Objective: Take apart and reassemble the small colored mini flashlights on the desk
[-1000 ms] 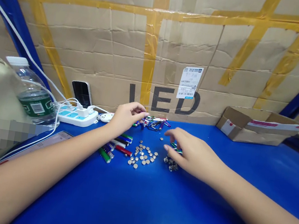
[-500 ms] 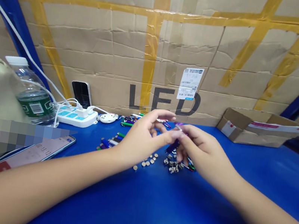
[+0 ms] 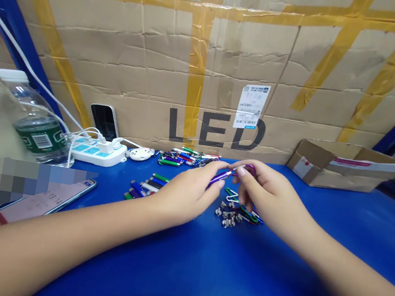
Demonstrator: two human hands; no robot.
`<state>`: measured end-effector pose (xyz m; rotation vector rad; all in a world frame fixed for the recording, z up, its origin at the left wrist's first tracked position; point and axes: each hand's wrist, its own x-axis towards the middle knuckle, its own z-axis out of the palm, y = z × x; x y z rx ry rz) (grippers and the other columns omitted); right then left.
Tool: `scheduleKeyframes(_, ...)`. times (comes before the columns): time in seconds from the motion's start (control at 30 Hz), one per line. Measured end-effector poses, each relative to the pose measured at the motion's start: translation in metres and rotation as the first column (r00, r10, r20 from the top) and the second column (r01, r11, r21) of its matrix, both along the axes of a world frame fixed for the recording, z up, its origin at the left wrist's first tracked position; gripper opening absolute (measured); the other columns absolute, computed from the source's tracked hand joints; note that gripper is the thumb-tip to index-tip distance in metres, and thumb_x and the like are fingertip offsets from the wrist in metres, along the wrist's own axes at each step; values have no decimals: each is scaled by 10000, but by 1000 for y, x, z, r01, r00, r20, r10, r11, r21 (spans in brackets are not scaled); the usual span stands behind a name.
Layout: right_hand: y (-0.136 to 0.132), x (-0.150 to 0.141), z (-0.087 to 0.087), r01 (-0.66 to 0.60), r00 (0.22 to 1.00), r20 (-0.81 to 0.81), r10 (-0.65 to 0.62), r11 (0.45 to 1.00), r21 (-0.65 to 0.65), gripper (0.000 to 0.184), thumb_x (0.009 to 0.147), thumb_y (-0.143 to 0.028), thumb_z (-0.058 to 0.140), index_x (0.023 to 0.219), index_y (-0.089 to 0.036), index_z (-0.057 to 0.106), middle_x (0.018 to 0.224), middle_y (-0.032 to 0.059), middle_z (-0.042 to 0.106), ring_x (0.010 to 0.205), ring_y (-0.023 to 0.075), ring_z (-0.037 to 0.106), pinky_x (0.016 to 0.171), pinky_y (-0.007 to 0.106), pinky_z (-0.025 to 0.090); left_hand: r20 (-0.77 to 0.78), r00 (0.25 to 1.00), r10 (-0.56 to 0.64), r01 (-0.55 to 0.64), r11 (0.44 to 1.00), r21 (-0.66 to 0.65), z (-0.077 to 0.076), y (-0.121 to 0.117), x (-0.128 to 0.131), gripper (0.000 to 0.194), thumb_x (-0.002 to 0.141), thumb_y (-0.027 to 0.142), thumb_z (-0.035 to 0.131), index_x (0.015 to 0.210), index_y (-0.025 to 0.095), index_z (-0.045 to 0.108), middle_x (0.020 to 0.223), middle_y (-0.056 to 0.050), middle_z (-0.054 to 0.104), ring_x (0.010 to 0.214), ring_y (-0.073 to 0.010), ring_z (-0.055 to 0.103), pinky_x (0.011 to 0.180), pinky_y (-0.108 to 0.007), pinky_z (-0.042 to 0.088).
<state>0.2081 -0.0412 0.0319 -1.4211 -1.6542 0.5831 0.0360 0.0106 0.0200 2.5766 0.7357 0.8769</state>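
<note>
My left hand (image 3: 186, 194) and my right hand (image 3: 266, 199) meet over the blue table (image 3: 201, 268). Together they hold a small purple tube (image 3: 220, 176) with a purple clip ring at its right end. The left fingers pinch the tube's lower end and the right fingers grip the ring end. Under my right hand lie small silver caps (image 3: 227, 217) and green clips (image 3: 247, 213). More coloured tubes (image 3: 144, 187) lie left of my left hand, and another heap of tubes (image 3: 184, 157) sits by the cardboard wall.
A water bottle (image 3: 32, 127), a white power strip (image 3: 97, 151) with cables, a black phone (image 3: 104, 122) and a small white cat-shaped item (image 3: 140, 153) stand at the left. A second phone (image 3: 31, 202) lies near my left arm. An open cardboard box (image 3: 340, 165) sits at the right.
My left hand came back from the far heap of tubes with a purple one and met my right hand. Both hands now hold it lower. The scattered silver buttons are hidden under my left hand.
</note>
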Motion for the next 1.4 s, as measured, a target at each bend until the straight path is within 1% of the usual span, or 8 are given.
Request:
scheduleKeyframes(0.13, 5, 7, -1, -138, 990, -35, 134, 963, -231, 317, 913, -476, 364, 790, -197, 446, 505, -54, 466, 410, 96, 460, 414, 219, 382, -121, 992, 43, -21, 984, 179, -3, 4, -3, 371, 937, 320, 378, 1294, 233, 424, 1220, -67, 598, 1041, -209, 601, 879, -349, 490)
scheduleKeyframes(0.33, 2, 25, 6, -299, 924, 126, 362, 886, -354, 372, 928, -503, 325, 730, -197, 399, 593, -41, 477, 494, 91, 461, 556, 252, 440, -311, 949, 45, 97, 899, 427, -3, 4, -4, 356, 938, 331, 379, 1256, 209, 481, 1077, -64, 660, 946, -203, 631, 820, -331, 495)
scheduleKeyframes(0.53, -2, 31, 13, -465, 760, 105, 641, 649, -602, 347, 936, -481, 313, 786, -193, 437, 607, -24, 506, 545, 117, 492, 628, 292, 474, -442, 894, -70, 279, 859, 430, -6, -3, -2, 386, 917, 324, 418, 1277, 196, 479, 915, -52, 655, 819, -188, 624, 714, -301, 486)
scheduleKeyframes(0.6, -2, 30, 14, -488, 738, 92, 669, 622, -613, 363, 938, -481, 300, 751, -197, 426, 610, -14, 511, 563, 122, 506, 635, 293, 486, -439, 892, -108, 308, 856, 415, -6, -5, -2, 343, 917, 305, 416, 1228, 205, 521, 909, -48, 647, 816, -173, 620, 721, -283, 478)
scheduleKeyframes(0.87, 2, 26, 3, -524, 814, -84, 575, 664, -533, 325, 867, -486, 500, 921, -179, 409, 873, 46, 634, 709, 128, 597, 664, 294, 507, -307, 949, -75, 190, 912, 364, -5, -2, -2, 279, 921, 303, 422, 1127, 211, 585, 871, -41, 651, 837, -170, 630, 735, -267, 476)
scheduleKeyframes(1.07, -1, 17, -1, -498, 820, -8, 572, 707, -503, 262, 944, -409, 344, 925, -167, 442, 793, 34, 611, 696, 129, 584, 672, 303, 507, -249, 968, -25, 86, 968, 234, -6, -2, -2, 406, 883, 310, 484, 1277, 216, 460, 1155, -63, 639, 1012, -221, 616, 832, -334, 490)
scheduleKeyframes(1.23, -5, 10, 1, -434, 840, 78, 536, 752, -496, 284, 947, -417, 331, 1038, -172, 440, 713, 5, 584, 624, 131, 555, 596, 278, 483, -187, 979, -85, 122, 973, 197, -4, -1, -2, 267, 909, 267, 426, 1127, 223, 576, 1055, -36, 663, 963, -182, 614, 820, -299, 485)
scheduleKeyframes(1.4, -6, 10, 3, -409, 866, 105, 488, 814, -414, 371, 939, -510, 312, 1024, -177, 454, 619, -37, 520, 532, 101, 471, 537, 242, 426, -16, 990, -139, 140, 976, 169, -6, 3, -2, 258, 886, 255, 473, 1119, 211, 575, 1100, -40, 648, 1008, -172, 597, 859, -287, 474)
